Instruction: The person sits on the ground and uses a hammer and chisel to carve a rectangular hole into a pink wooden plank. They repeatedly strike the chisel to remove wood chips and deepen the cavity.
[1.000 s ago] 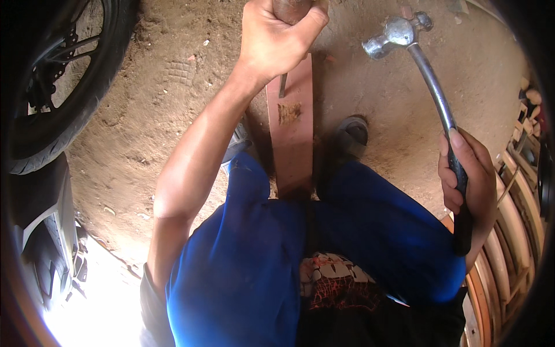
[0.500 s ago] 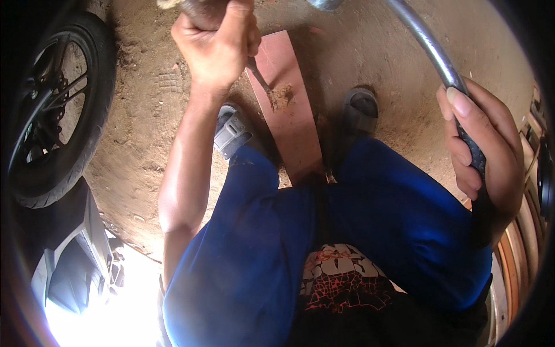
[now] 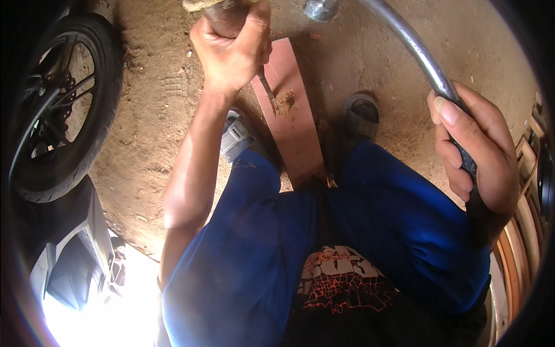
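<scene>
My left hand (image 3: pixel 234 52) is closed round the thick brown handle of a chisel (image 3: pixel 266 85), whose top end has a frayed, pale rim. The dark blade slants down to a reddish wooden board (image 3: pixel 298 139), its tip at a rough hollow (image 3: pixel 284 101) with loose wood chips. Out to the right, my right hand (image 3: pixel 480 147) grips the black, dimpled handle of a hammer (image 3: pixel 413 43). Its shiny metal shaft curves up and leftward in this view. The metal head (image 3: pixel 321 9) shows at the top edge, partly cut off, apart from the chisel.
The board lies between my sandalled feet (image 3: pixel 237 136) on a brown dirt floor (image 3: pixel 147 133). On the left stands a motorcycle wheel (image 3: pixel 107 110) with dark bodywork below it. Several curved wooden pieces (image 3: pixel 511 248) line the right edge. Bright glare fills the lower left.
My left hand appears slightly farther right and lower, chisel still at the hollow. The hammer head has come down a little and shows more fully; my right hand sits slightly farther left.
</scene>
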Available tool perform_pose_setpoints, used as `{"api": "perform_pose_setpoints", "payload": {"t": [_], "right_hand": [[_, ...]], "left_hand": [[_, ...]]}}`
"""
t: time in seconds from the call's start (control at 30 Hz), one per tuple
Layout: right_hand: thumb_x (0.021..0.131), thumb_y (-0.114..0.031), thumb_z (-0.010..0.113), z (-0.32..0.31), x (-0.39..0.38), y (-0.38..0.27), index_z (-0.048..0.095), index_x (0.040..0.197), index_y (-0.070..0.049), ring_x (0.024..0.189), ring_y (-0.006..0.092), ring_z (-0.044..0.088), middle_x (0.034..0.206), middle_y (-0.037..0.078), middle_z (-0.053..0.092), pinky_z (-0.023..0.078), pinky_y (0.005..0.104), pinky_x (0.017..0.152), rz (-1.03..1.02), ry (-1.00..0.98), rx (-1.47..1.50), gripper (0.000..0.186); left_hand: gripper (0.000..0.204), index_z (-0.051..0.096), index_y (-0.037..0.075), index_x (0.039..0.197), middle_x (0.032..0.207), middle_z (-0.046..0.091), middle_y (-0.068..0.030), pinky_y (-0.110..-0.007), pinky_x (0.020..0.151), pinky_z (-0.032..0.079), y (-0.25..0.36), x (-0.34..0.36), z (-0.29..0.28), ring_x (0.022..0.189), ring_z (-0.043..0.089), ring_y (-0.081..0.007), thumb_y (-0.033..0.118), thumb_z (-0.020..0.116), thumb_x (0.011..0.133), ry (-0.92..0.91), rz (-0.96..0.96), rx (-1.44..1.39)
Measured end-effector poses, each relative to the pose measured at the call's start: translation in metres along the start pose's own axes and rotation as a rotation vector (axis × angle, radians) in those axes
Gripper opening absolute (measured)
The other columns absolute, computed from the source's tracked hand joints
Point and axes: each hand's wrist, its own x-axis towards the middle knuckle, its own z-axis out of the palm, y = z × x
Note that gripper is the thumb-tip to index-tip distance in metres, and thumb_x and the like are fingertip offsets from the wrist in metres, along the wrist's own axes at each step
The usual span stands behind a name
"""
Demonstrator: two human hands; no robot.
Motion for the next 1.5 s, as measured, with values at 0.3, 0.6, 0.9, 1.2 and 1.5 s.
{"api": "perform_pose_setpoints", "payload": {"t": [0.3,0.6,0.9,1.2,1.5], "right_hand": [[0.105,-0.037,0.042,0.003,-0.006,-0.012,0.055,0.096,-0.002,0.033,0.0015,0.028,0.054,-0.004,0.041,0.023,0.0184,0.031,-0.061,0.091,-0.036,0.038],[0.107,-0.035,0.036,0.004,-0.026,-0.049,0.05,0.095,-0.005,0.031,0.0029,0.029,0.052,-0.003,0.04,0.024,0.0185,0.029,-0.388,0.128,0.111,0.035],[0.104,-0.036,0.045,0.031,-0.029,-0.07,0.055,0.085,-0.008,0.036,0.0031,0.031,0.053,-0.005,0.041,0.022,0.0209,0.033,-0.263,-0.001,-0.143,0.036],[0.105,-0.038,0.044,0.048,-0.018,-0.066,0.051,0.088,-0.011,0.036,0.0047,0.032,0.055,-0.003,0.039,0.027,0.0232,0.032,-0.258,-0.005,-0.157,0.033],[0.106,-0.042,0.041,0.043,0.005,-0.076,0.048,0.094,-0.01,0.035,0.0028,0.036,0.055,-0.004,0.041,0.03,0.0185,0.029,-0.448,-0.04,-0.047,0.035]], "left_hand": [[0.02,0.059,0.003,0.076,0.054,0.056,-0.0047,-0.029,0.042,0.042,-0.001,0.003,-0.003,0.043,0.05,-0.0109,0.013,0.063,0.092,-0.088,-0.071,0.083],[0.019,0.066,0.003,0.098,0.075,0.069,-0.0037,-0.033,0.063,0.057,-0.006,0.005,-0.003,0.067,0.065,-0.0127,0.017,0.068,0.085,-0.151,0.066,0.129],[0.022,0.067,0.003,0.104,0.079,0.071,-0.0045,-0.03,0.069,0.055,-0.014,0.001,-0.002,0.073,0.066,-0.0113,0.011,0.07,0.084,-0.127,0.265,0.113],[0.024,0.067,0.002,0.101,0.078,0.071,-0.0068,-0.031,0.067,0.054,-0.016,0.006,-0.001,0.073,0.066,-0.0111,0.016,0.071,0.083,-0.148,0.183,0.098],[0.028,0.064,-0.001,0.087,0.067,0.066,-0.006,-0.033,0.061,0.052,-0.014,0.01,0.0,0.063,0.061,-0.0108,0.025,0.073,0.084,-0.037,0.197,0.188]]}}
